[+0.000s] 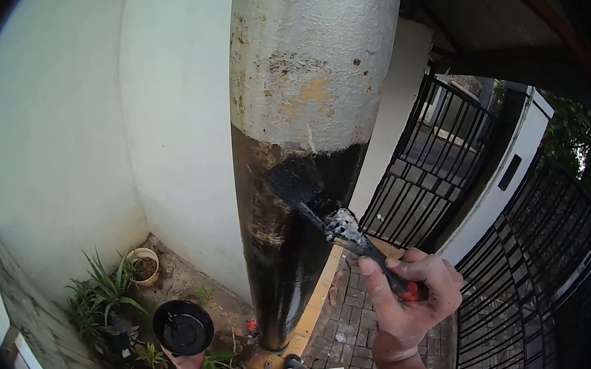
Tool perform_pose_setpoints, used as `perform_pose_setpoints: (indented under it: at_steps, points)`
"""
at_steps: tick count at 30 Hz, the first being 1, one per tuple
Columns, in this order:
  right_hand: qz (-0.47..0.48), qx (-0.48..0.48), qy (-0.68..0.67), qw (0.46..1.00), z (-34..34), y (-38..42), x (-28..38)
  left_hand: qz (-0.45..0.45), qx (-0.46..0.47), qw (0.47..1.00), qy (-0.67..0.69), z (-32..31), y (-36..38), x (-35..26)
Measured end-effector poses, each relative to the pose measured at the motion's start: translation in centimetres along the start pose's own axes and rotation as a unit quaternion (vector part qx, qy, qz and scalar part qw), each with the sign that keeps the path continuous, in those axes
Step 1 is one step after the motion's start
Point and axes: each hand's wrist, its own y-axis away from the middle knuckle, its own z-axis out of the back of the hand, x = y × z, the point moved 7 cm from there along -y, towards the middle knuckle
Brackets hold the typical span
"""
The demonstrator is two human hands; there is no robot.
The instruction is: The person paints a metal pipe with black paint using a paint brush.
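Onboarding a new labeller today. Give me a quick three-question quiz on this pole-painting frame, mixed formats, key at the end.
1. True or false: the right hand holds a paintbrush whose bristles touch the pole.
2. What does the left hand hold? A) a roller B) a round container of black paint C) a rag
3. Fill in: the pole's lower part is coated black; its upper part is ____ with rust spots.

Key
1. True.
2. B.
3. Grey-white, not yet painted.

right hand [409, 296] gripping paintbrush [338, 223], bristles on pillar [301, 115]
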Motion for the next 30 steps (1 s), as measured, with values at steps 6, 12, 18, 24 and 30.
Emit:
perform_pose_setpoints:
  at_steps: [6,12,18,24,30]
  points:
    - [-0.053,0.115,0.018,0.992,-1.1,-0.3,-0.9,0.008,0.020,1.000,-0.012,-0.6,1.6,0.4]
    - [-0.096,0.023,0.044,0.994,0.9,-1.2,-1.8,0.011,0.007,1.000,-0.015,1.2,0.9,0.2]
    - [-0.100,0.013,0.068,0.993,4.6,-1.0,-2.1,0.006,0.008,1.000,-0.006,-0.6,1.9,0.3]
    - [-0.126,0.157,-0.021,0.979,-0.3,-0.6,-2.8,0.007,0.017,1.000,-0.021,-2.6,2.6,1.3]
    - [-0.037,0.138,-0.020,0.989,0.2,-1.3,-1.5,0.022,0.038,0.999,0.003,-4.5,3.3,3.2]
